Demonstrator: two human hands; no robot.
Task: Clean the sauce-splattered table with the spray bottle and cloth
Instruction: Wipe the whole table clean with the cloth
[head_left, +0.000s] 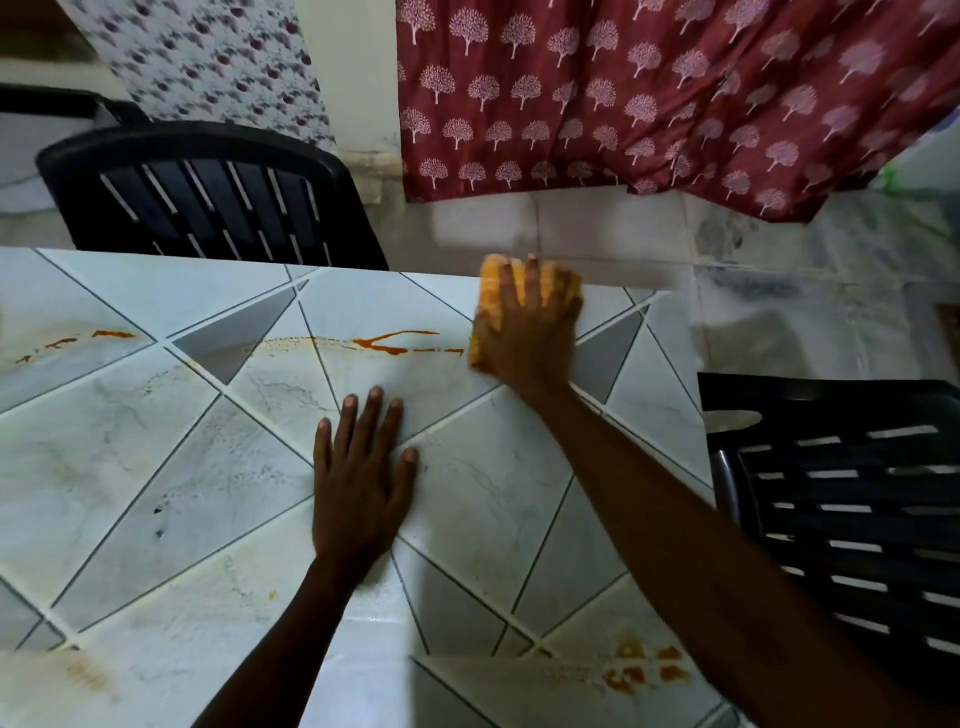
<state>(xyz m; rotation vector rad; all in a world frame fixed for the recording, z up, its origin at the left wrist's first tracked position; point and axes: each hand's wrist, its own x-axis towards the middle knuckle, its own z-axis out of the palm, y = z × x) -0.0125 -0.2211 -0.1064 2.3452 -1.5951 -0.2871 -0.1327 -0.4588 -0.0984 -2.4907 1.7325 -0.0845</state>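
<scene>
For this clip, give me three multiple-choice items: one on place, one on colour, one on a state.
1. Where is the cloth?
A. near the table's far edge
B. on a chair
C. on the floor

2. What colour is the cloth?
A. blue
B. yellow-orange
C. white

3. How is the left hand?
A. gripping a bottle
B. closed in a fist
C. flat on the table, holding nothing

Answers:
1 A, it lies under the right hand by the far edge.
2 B, yellow-orange shows around the fingers.
3 C, its fingers are spread on the tiles.
</scene>
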